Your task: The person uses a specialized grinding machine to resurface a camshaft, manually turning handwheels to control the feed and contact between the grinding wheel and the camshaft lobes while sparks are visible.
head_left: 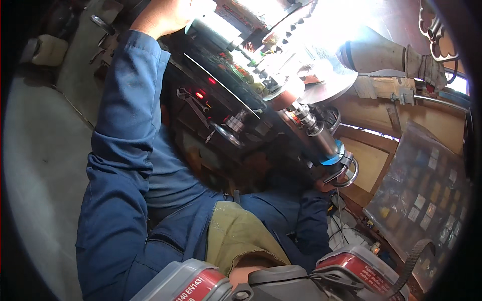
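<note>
A lathe-like machine runs slantwise across the upper middle. At the top edge my left hand point(168, 14) rests against a grey-green cylinder point(216, 31); glare and the frame edge hide its fingers, so its grip cannot be told. From the cylinder a thin shaft leads to a reddish-brown round part point(284, 93) and a shiny metal chuck point(304, 118). Beyond that is a dark metal barrel point(321, 142) with a blue ring point(334, 153). My right hand point(326, 185), mostly in shadow, has its fingers closed at the curved metal handle point(355, 173) on the barrel's end.
Below the shaft sit a handwheel point(226, 134), a wrench point(195, 106) and red lights point(200, 94). A jointed lamp arm point(379, 52) reaches in from the upper right. Clear plastic pockets point(419, 195) hang at right. A pale container point(49, 50) stands far left.
</note>
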`<action>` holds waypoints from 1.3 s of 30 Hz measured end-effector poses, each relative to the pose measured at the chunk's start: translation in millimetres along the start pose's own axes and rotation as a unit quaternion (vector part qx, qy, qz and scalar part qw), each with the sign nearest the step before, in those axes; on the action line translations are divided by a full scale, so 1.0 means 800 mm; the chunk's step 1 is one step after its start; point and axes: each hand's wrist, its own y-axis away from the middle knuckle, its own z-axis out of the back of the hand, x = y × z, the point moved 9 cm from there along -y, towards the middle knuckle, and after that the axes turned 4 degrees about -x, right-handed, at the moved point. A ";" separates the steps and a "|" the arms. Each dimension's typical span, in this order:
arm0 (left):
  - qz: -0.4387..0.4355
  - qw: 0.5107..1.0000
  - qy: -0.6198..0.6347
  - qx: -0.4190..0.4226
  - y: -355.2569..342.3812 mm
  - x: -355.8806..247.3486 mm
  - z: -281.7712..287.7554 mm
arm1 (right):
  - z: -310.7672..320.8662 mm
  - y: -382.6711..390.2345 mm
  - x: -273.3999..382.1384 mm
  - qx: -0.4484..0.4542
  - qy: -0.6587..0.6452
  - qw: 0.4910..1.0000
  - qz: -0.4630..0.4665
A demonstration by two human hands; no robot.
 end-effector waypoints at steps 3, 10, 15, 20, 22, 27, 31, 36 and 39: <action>0.000 1.000 -0.012 -0.009 0.001 0.002 0.000 | -0.034 -0.016 -0.003 0.034 -0.018 0.999 0.007; 0.002 1.000 -0.013 0.017 0.001 0.006 -0.004 | -0.107 -0.057 -0.006 0.107 -0.050 0.993 0.006; -0.010 1.000 -0.004 0.015 0.000 0.008 -0.007 | -0.113 -0.063 -0.011 0.136 -0.056 0.989 -0.012; -0.006 1.000 -0.008 0.010 0.002 0.007 -0.005 | -0.046 -0.023 -0.018 0.150 -0.039 0.986 -0.053; -0.003 0.999 0.017 0.044 0.002 0.013 -0.008 | -0.023 -0.011 -0.019 0.159 -0.029 0.984 -0.076; 0.000 1.000 0.026 0.001 0.004 0.008 -0.004 | 0.025 -0.002 -0.014 0.147 0.019 0.982 -0.113; -0.017 1.000 0.006 -0.019 0.003 0.003 0.000 | 0.060 -0.013 0.012 0.083 0.039 0.989 -0.116; -0.057 0.998 0.014 0.039 -0.001 0.014 -0.022 | 0.048 -0.070 0.089 0.062 0.153 0.979 -0.118; -0.068 0.998 0.006 0.012 0.001 0.009 -0.018 | 0.042 -0.091 0.087 0.120 0.237 0.941 -0.208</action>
